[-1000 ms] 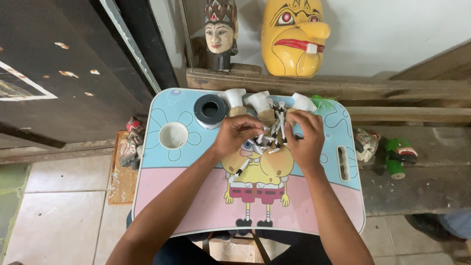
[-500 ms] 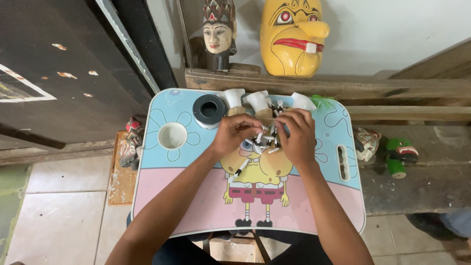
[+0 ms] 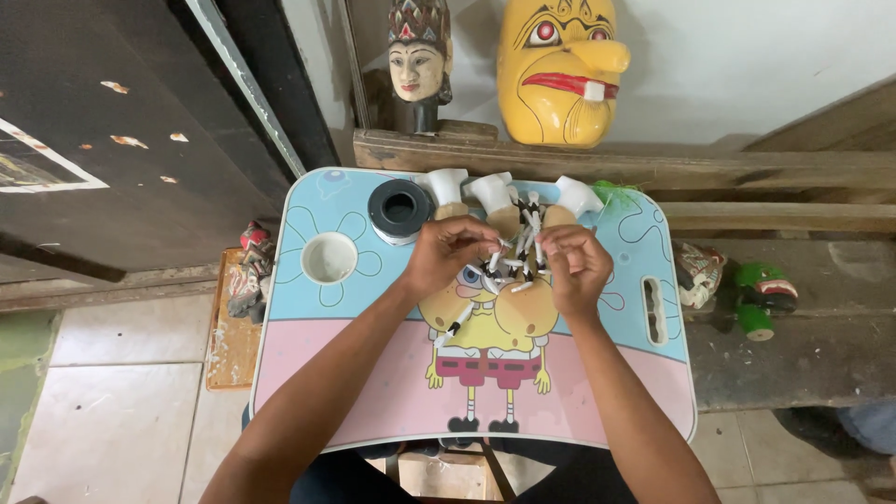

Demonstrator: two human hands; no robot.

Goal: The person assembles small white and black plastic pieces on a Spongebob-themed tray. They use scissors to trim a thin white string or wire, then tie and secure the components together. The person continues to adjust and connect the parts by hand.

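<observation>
A small blue and pink cartoon lap table [image 3: 364, 373] stands in front of me. My left hand [image 3: 446, 254] and my right hand [image 3: 574, 263] meet over its middle, both closed around a loose bundle of thin black-and-white sticks [image 3: 511, 261]. One such stick [image 3: 457, 323] lies loose on the table below my left hand. Behind the hands stand three small white-topped wooden pieces [image 3: 492, 193] in a row.
A black roll of tape [image 3: 399, 209] and a round cup recess [image 3: 329, 258] are at the table's left. A wooden ledge [image 3: 747, 168] behind carries a carved head [image 3: 417, 58] and a yellow mask [image 3: 557, 65]. Small painted figures sit left [image 3: 247, 271] and right [image 3: 747, 289].
Both hands have shifted a little lower and closer together around the sticks, and the bundle sits more gathered between them. The rest of the table is unchanged.
</observation>
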